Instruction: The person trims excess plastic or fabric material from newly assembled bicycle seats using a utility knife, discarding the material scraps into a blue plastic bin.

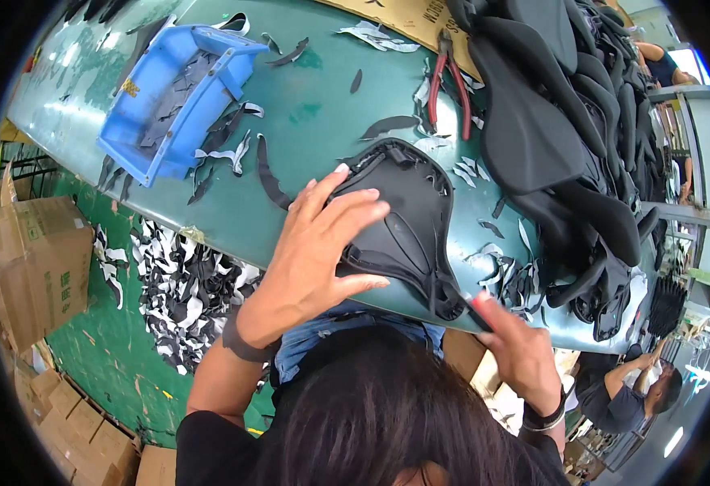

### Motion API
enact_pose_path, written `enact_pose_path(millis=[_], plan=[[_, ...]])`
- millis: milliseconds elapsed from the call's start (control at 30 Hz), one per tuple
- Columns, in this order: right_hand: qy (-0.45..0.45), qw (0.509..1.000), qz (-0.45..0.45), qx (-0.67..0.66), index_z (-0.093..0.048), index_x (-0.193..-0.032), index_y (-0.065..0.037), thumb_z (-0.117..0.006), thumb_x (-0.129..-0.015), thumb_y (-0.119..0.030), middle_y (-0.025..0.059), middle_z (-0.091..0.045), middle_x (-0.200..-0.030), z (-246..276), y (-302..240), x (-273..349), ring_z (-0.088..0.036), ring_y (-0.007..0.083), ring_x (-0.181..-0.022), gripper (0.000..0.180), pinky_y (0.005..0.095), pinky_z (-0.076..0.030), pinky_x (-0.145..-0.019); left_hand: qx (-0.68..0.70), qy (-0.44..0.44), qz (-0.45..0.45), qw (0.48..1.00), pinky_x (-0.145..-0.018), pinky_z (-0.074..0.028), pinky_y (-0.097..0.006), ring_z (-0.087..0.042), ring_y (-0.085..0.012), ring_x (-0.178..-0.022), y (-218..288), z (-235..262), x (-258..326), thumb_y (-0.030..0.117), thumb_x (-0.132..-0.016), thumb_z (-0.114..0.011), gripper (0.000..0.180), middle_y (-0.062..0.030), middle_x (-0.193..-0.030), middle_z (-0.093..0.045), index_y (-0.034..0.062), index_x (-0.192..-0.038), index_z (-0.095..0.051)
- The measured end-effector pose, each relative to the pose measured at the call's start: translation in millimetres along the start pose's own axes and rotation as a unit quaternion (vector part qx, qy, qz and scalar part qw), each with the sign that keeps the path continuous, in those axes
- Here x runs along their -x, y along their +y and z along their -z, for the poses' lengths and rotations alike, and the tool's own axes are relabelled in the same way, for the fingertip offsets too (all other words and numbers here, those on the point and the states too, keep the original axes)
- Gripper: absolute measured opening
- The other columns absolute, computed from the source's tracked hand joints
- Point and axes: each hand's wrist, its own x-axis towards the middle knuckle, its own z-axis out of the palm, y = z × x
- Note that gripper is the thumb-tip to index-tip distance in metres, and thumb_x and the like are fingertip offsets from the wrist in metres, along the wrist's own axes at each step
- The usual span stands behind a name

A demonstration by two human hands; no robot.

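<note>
A black bicycle saddle (pixel 410 198) lies underside up at the near edge of the green table, its wide end away from me and its narrow nose toward my right hand. My left hand (pixel 310 247) rests over the saddle's left rim, fingers spread and thumb apart. At the nose, my right hand (pixel 521 348) is closed around a slim tool, red and dark (pixel 479 314). Its tip and exact kind are hidden. Dark trimmed strips (pixel 270 174) lie on the table left of the saddle.
A blue bin (pixel 172 158) with grey pieces stands at the left. Red-handled pincers (pixel 449 85) lie beyond the saddle. Many black saddles (pixel 529 121) are piled on the right. Scraps (pixel 189 300) heap below the table, near a cardboard box (pixel 43 259). Another person (pixel 626 393) is at the right.
</note>
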Motion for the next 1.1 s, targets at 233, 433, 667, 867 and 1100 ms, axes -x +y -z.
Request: enact_pose_path(millis=[233, 433, 667, 867, 1100], plan=[[0.009, 0.989, 0.147, 0.026, -0.053, -0.133, -0.008, -0.068, -0.080, -0.001, 0.0125, -0.062, -0.083, -6.3, -18.1, -62.3, -0.064, 0.0291, -0.067, 0.055, 0.0350, -0.050, -0.057, 0.081, -0.024, -0.008, 0.996, -0.114, -0.022, -0.051, -0.030, -0.0315, -0.140, -11.8, -0.9, -2.1, 0.024, -0.059, -0.086, 0.082, -0.0051, -0.127, -0.056, 0.0096, -0.130, -0.047], [-0.014, 0.969, 0.219, 0.115, -0.041, -0.143, -0.026, -0.051, -0.081, 0.001, 0.0140, -0.046, -0.071, -4.6, -8.5, -64.6, -0.053, 0.0304, -0.049, 0.069, 0.0393, -0.043, -0.045, 0.062, -0.034, -0.009, 0.997, -0.113, -0.025, -0.052, -0.033, -0.0325, -0.138, -9.5, 3.0, -3.1, 0.024, -0.061, -0.085, 0.074, -0.0058, -0.125, -0.056, 0.0097, -0.125, -0.050], [-0.056, 0.977, 0.135, 0.155, -0.041, -0.143, -0.023, -0.051, -0.081, 0.000, 0.0139, -0.045, -0.068, 6.3, 8.1, -17.8, -0.050, 0.0294, -0.048, 0.067, 0.0389, -0.041, -0.045, 0.062, -0.041, -0.007, 0.997, -0.114, -0.024, -0.052, -0.032, -0.0309, -0.139, -11.4, 6.5, -3.7, 0.025, -0.063, -0.084, 0.067, -0.0054, -0.126, -0.055, 0.0101, -0.121, -0.054], [0.208, 0.963, 0.169, 0.038, -0.037, -0.137, 0.004, -0.076, -0.076, -0.005, 0.0239, -0.060, -0.116, -14.7, 35.0, -15.0, -0.067, 0.0358, -0.089, 0.073, 0.0356, -0.055, -0.078, -0.112, 0.006, -0.033, 0.993, -0.103, -0.030, -0.045, -0.044, -0.0271, -0.126, 30.2, 6.3, -5.4, 0.030, -0.067, -0.081, 0.041, -0.0034, -0.114, -0.060, 0.0093, -0.099, -0.065], [0.225, 0.967, 0.113, -0.016, -0.021, -0.144, 0.006, -0.091, -0.059, -0.016, 0.0256, -0.045, -0.135, -62.0, 6.1, -53.8, -0.057, 0.0361, -0.111, 0.112, 0.0358, -0.051, -0.087, 0.356, -0.097, 0.126, 0.921, -0.079, -0.035, -0.037, -0.051, -0.0147, -0.069, 38.2, 2.1, -9.9, 0.018, -0.085, -0.067, 0.017, -0.0021, -0.077, -0.052, 0.0085, -0.097, -0.060]])
